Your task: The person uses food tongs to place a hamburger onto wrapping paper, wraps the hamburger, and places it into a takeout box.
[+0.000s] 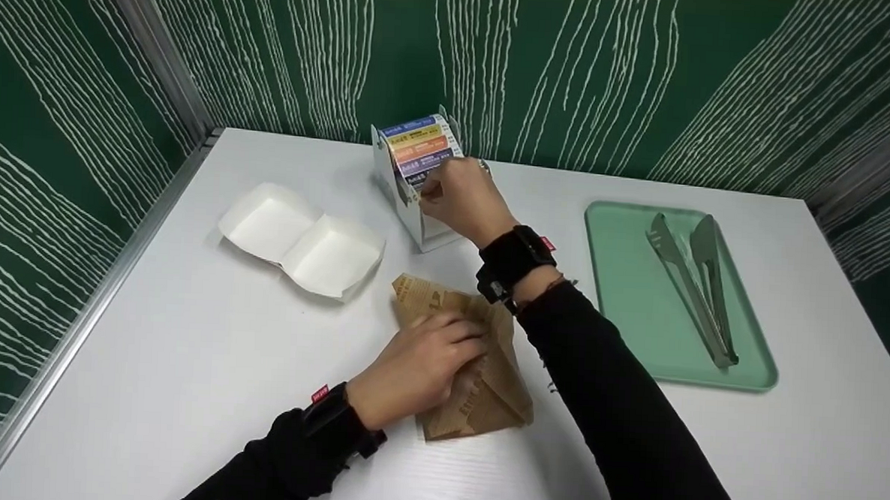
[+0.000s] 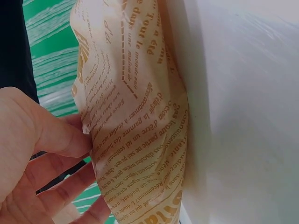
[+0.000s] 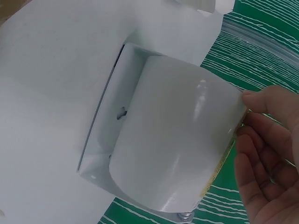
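Note:
A brown printed paper wrapper [image 1: 495, 402], folded into a packet, lies on the white table. My left hand [image 1: 429, 362] rests on top of it, fingers laid over the folds; in the left wrist view the thumb [image 2: 63, 135] and fingertips touch the paper's edge. Behind the packet stands a white label dispenser [image 3: 119, 93] with rows of coloured printed labels [image 1: 419, 144] on top. At its near end my right hand [image 1: 466, 194] pinches the edge of the label strip [image 3: 187, 126] between thumb and fingers. The strip's pale side curves down in the right wrist view.
An open white clamshell box [image 1: 328, 256] sits left of the dispenser. To the right, a green tray [image 1: 615, 310] carries metal tongs [image 1: 695, 291]. The green wall with white lines [image 1: 558, 74] rises behind the table's far edge.

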Tool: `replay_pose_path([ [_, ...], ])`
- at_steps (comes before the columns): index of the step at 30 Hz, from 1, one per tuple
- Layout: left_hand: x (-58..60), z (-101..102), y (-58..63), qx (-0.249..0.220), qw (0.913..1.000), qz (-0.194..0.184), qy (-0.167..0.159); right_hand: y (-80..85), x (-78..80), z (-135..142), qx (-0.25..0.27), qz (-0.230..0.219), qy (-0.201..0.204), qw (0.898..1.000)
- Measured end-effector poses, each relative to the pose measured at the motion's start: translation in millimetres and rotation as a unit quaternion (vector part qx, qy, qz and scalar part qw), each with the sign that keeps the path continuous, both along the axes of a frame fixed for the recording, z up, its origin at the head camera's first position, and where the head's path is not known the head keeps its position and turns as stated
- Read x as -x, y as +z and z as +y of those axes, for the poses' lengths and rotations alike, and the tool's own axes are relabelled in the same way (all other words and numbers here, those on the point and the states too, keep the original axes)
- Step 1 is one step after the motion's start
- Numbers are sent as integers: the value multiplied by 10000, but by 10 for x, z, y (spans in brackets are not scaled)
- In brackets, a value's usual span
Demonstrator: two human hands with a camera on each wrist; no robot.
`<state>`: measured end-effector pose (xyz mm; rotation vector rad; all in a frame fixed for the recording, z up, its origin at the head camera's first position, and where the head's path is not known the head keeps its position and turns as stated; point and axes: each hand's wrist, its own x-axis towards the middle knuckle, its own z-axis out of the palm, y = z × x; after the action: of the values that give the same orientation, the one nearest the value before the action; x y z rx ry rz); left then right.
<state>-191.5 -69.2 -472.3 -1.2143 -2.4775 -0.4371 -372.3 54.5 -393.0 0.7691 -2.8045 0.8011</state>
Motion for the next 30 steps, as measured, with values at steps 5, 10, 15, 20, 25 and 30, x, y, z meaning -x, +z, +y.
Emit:
replay_pose_path([
  [5, -7, -6, 11, 60, 10000, 13, -10, 27, 9, 4, 170, -134, -74, 9997],
  [10, -7, -11, 14, 53, 10000, -42, -4, 28, 7, -2, 202, -179, -140, 9995],
  [15, -7, -18, 23, 30, 9999, -132, -16, 13, -7, 9, 292, -263, -376, 9985],
  [20, -2, -13, 34, 111, 9997, -224, 22, 0, -15, 88, 727, -396, -796, 9934],
  [25, -3, -8, 30, 87, 9998, -177, 43, -29, 4, 186, 1339, -596, -1007, 9841],
  [30, -9, -8, 26, 16, 9999, -135, 0, -20, 26, 288, 1867, -885, -1287, 9699],
])
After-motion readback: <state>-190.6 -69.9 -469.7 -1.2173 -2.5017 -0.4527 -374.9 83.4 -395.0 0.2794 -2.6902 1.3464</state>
